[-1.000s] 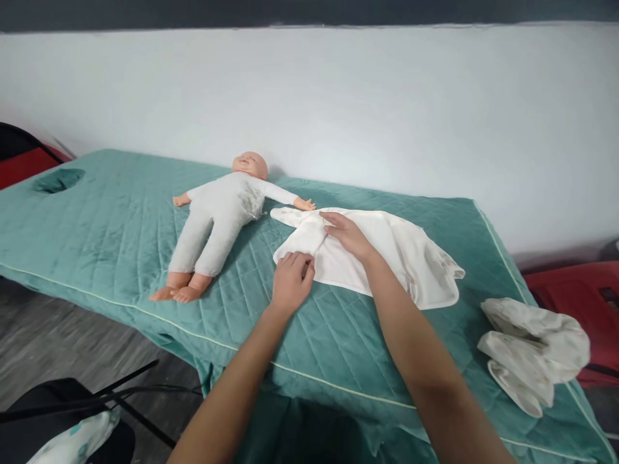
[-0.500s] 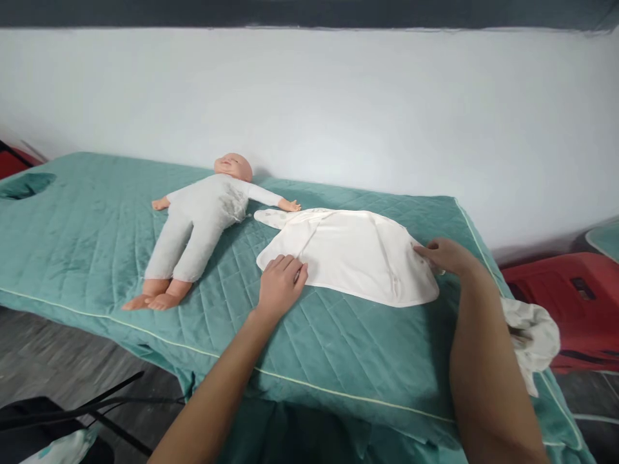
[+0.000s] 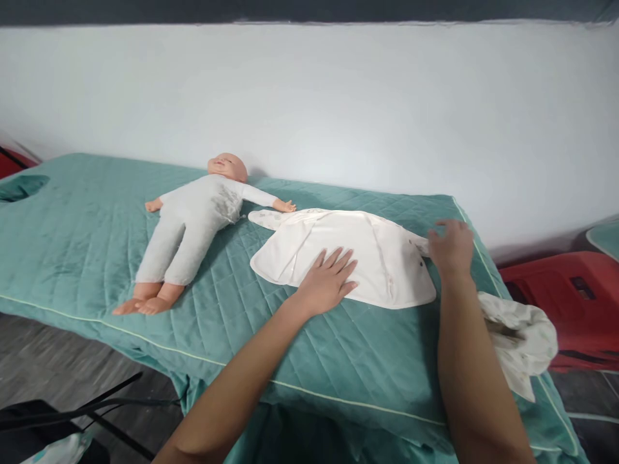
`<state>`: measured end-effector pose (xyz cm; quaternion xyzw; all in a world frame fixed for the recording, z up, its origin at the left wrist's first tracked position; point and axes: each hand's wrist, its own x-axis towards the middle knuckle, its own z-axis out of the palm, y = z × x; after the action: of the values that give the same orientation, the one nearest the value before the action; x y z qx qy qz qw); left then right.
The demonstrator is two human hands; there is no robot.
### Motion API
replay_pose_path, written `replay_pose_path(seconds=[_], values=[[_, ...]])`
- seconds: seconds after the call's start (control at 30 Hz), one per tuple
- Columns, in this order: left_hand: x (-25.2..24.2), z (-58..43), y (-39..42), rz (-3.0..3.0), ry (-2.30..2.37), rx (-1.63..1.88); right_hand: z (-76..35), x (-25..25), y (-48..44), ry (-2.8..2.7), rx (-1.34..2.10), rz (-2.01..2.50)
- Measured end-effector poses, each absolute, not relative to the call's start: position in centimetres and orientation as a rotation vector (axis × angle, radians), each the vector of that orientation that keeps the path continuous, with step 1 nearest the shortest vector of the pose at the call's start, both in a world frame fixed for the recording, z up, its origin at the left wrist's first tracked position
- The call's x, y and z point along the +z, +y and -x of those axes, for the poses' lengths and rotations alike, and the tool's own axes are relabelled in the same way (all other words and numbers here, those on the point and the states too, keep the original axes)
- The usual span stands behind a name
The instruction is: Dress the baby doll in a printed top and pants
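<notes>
A white baby shirt (image 3: 360,241) lies spread on the green quilted bed cover (image 3: 232,322), one sleeve out to the left and a short stretch of the other showing at the right. My left hand (image 3: 326,283) rests flat on the lower middle of the shirt, fingers spread. At the shirt's right side, my right hand (image 3: 451,248) is curled at the end of the right sleeve; its fingertips are slightly blurred and the sleeve end is hidden behind it. Left of the shirt, a baby doll (image 3: 198,206) in a pale body suit lies on its back, one hand close to the left sleeve.
A crumpled patterned cloth (image 3: 525,335) lies at the bed's right edge, partly behind my right forearm. Red plastic chairs (image 3: 565,303) stand beyond that edge. A white wall (image 3: 309,109) runs behind the bed. Black thin bars (image 3: 111,403) stand at the lower left.
My left hand has moved right from the shirt's lower left edge and opened flat on it. My right hand has shifted up and slightly right, and the right sleeve now shows stretched outward.
</notes>
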<state>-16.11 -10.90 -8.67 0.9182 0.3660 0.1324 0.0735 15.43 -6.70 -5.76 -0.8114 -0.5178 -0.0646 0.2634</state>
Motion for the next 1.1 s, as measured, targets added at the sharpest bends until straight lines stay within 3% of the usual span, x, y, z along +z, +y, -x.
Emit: replay_pose_path(seconds=[0.17,0.33,0.5,0.67,0.87,1.1], values=[[-8.6,16.8,-11.5,-2.788,0.958,0.396,-12.4,-7.2,-5.7,-1.696,0.08,2.015],[-8.2,17.1,-11.4,-2.737,0.881,0.434,-15.3,-5.6,-7.5,-1.31,-0.06,2.403],[-8.0,17.3,-11.3,-2.638,0.879,0.464,-17.4,-4.5,-8.7,-1.188,0.224,2.691],[-8.0,17.5,-11.1,-2.528,0.91,0.514,-16.8,-4.8,-8.1,-1.165,0.108,2.442],[-8.2,17.5,-10.9,-2.482,0.925,0.522,-16.4,-4.5,-7.8,-0.995,0.318,2.06],[-8.0,17.5,-10.8,-2.442,0.937,0.516,-18.5,-5.0,-8.4,-1.205,0.27,2.364]])
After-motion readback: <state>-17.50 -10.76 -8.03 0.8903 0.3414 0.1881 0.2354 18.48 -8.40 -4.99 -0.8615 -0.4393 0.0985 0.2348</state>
